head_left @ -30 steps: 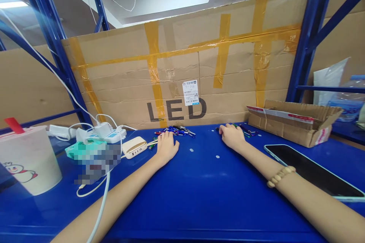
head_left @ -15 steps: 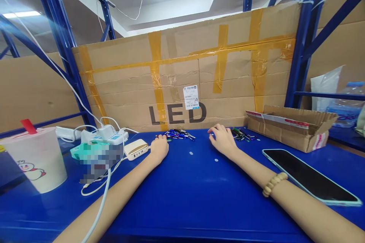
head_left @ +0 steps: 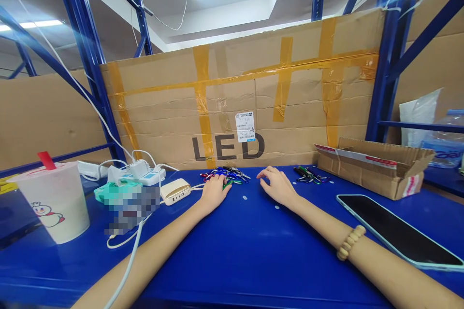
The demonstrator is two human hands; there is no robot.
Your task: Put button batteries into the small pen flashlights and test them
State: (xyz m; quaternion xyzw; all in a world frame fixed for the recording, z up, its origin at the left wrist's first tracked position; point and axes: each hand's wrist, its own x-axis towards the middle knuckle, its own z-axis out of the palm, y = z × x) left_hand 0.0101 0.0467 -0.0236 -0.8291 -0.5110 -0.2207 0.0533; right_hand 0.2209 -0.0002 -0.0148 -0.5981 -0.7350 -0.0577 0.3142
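My left hand (head_left: 213,190) rests on the blue table (head_left: 253,251), its fingers closed over a green piece at the near edge of a pile of small coloured key-ring items (head_left: 226,174). My right hand (head_left: 277,185) hovers just right of that pile, fingers curved and apart, holding nothing. A second, smaller pile of dark and green items (head_left: 308,175) lies to the right of my right hand. A bead bracelet (head_left: 350,242) circles my right wrist.
A long tablet (head_left: 395,231) lies at the right, an open flat cardboard box (head_left: 373,164) behind it. At the left stand a plastic cup (head_left: 56,203), a power strip with chargers (head_left: 139,174), a gold power bank (head_left: 176,190) and white cables. A taped cardboard sheet marked LED (head_left: 239,101) walls the back.
My right hand moved left, away from the right pile toward the middle one. My left hand shifted slightly and closed on a green piece. The view tilted a little upward.
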